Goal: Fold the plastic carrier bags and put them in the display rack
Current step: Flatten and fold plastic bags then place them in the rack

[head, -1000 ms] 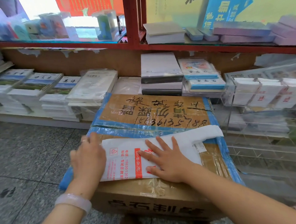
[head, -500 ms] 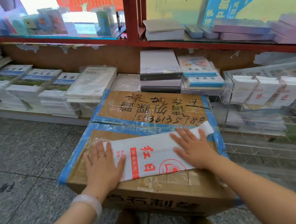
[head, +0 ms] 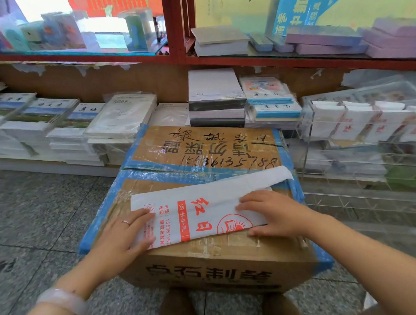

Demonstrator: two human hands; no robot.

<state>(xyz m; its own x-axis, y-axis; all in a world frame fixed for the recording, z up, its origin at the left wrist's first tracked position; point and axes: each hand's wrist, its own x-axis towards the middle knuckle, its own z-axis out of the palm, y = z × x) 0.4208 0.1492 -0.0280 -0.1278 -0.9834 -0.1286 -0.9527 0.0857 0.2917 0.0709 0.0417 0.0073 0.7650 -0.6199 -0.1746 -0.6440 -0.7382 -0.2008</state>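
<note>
White, thin plastic printed in red, the carrier bag lies flattened into a long strip across the near half of the cardboard box, its narrow far end running up toward the box's right rear corner. The box is brown corrugated card, sealed with glossy clear tape and edged in blue tape, with dark handwriting on its far flap and bold printed characters on its front face.

On the box's left side the left hand lies on the bag's square end, fingers fairly straight and pressing the film down; a thin ring shows on one finger and a pale, smooth bangle circles the wrist. On the box's right side the right hand covers the strip, fingers bent over its upper fold and thumb at its lower edge. It looks like a pinch on the plastic, though the view does not make that certain.

Just right of the box stands the display rack, clear acrylic with tiered compartments, its upper tier holding what appear to be folded white bags with red print. Behind the box, stacks of books in shrink-wrap sit on a low ledge beneath a red-framed shelf. Under the box is speckled grey stone floor.
</note>
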